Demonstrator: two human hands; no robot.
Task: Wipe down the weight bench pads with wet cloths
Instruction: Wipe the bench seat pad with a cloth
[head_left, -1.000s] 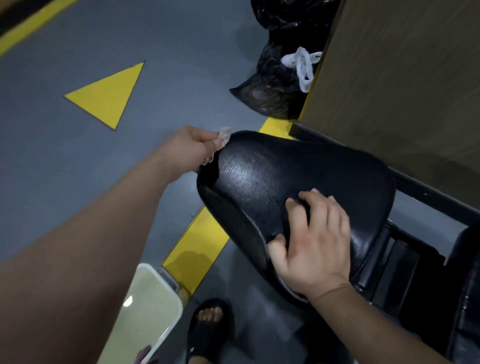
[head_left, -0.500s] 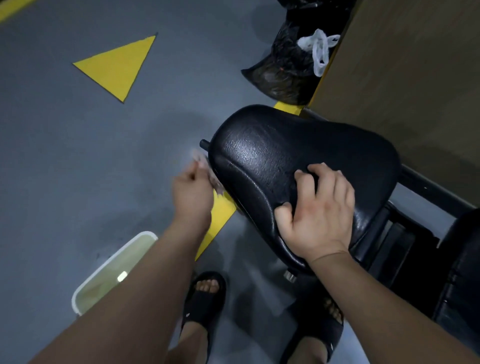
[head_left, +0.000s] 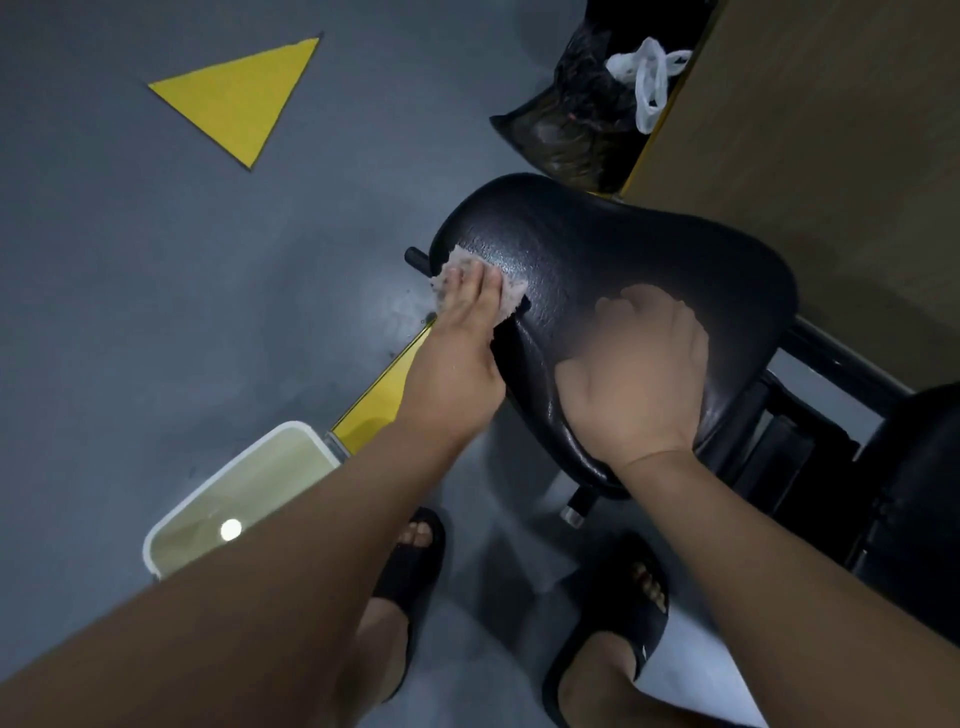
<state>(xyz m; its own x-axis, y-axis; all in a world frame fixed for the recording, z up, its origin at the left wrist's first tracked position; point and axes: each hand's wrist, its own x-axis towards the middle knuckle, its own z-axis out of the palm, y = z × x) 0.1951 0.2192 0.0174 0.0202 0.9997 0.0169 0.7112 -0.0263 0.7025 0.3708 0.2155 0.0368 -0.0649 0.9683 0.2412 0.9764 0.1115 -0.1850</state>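
The left hand's fingers lay straight and close together, pressing a pale cloth flat onto the pad. Nothing was curled round the cloth, so pressure alone pinned it. It showed past the fingertips and on both sides of them, right at the pad's near-left edge, where the surface rolls downward. Just beyond the fingers the black pad glistened with wet.

To the right of those fingers, near but not touching, the right hand rested palm down on the pad's crown. Its fingers were spread and held nothing; they were blurred.

Judging from this, the cloth could slide out from under the flat fingers and drop off the curved edge to the floor, since no grip secured it. The bracing hand could also skid on the slick wet cover. Behind the left wrist, beside a sandalled foot, stood a tub of water that a drawn-back forearm or a step might knock.

The left arm reached out long, wrist straight, palm tipped to follow the pad's slope. The right arm came in bent from the right, thumb pointing toward the left hand.
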